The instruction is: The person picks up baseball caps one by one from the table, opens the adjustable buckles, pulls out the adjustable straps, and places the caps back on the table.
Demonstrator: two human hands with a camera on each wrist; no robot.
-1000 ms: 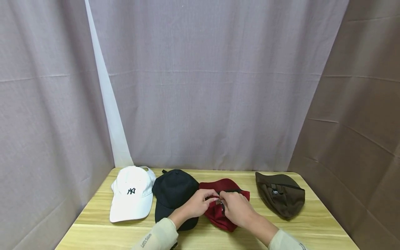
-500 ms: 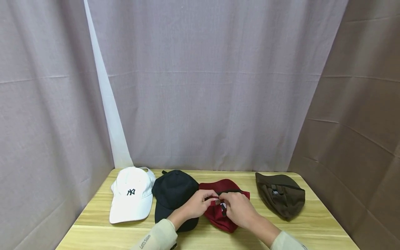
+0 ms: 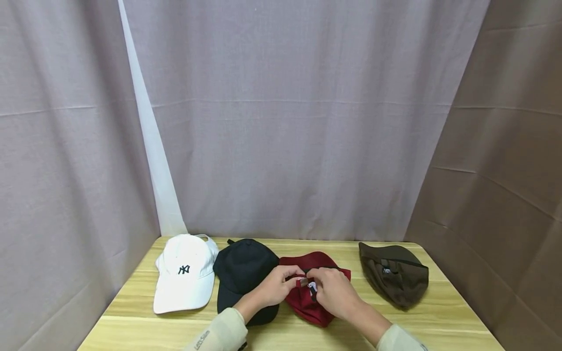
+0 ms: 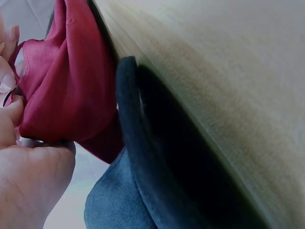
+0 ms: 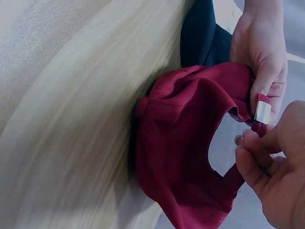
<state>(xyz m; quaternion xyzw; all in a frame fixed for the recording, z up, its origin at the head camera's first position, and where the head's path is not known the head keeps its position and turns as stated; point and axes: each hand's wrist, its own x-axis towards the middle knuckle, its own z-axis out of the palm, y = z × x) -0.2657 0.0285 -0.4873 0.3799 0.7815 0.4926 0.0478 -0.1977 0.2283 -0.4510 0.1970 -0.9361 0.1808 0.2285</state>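
A dark red cap (image 3: 311, 313) lies on the table with its opening towards me. In the right wrist view its back strap carries a silver metal buckle (image 5: 262, 112). My left hand (image 3: 274, 286) pinches the strap end beside the buckle between thumb and fingers. My right hand (image 3: 335, 293) pinches the strap on the other side of the buckle, fingertips close to the left ones. Under my left forearm sits a black cap (image 3: 248, 265), its brim partly covered. The left wrist view shows the red cap (image 4: 76, 95) near the left hand (image 4: 33, 176).
To the left, beside the black cap, a white cap (image 3: 186, 273) with a dark letter logo lies brim towards me. A dark brown cap (image 3: 397, 285) rests at the right with its inside showing. Grey curtains (image 3: 281, 146) stand behind the wooden table (image 3: 140, 312).
The right fingertips have shifted slightly left along the strap. More of the white label inside the red cap shows now. Both hands stay at the strap, and the other caps have not moved.
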